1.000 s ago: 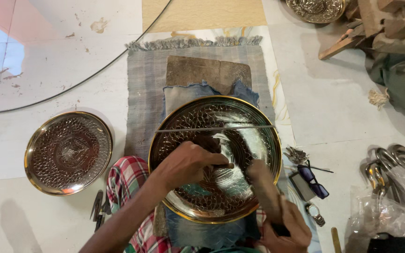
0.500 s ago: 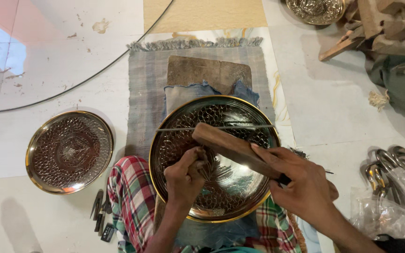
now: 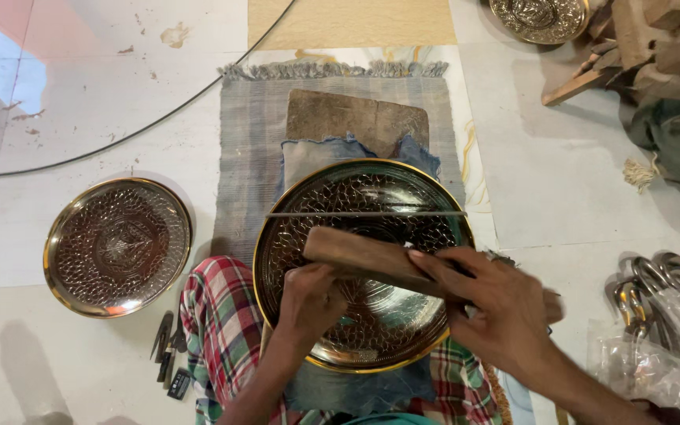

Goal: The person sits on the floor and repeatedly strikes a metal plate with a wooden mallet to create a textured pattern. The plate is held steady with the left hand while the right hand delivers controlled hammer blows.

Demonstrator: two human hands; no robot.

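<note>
On the lap, over a blue cloth, the engraved brass tray (image 3: 364,264) could get a stray dent if the wooden mallet (image 3: 371,260) gripped by the right hand (image 3: 505,311) lands askew on what seems a small punch pinched in the left hand (image 3: 308,303).

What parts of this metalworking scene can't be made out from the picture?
Head view:
- The left hand is closed, hiding whatever it grips against the engraved brass plate.
- The right hand covers the wooden block's far end.
- The small tools beside the checked cloth are too small to identify.
- The second brass dish is cut by the top edge.
</note>
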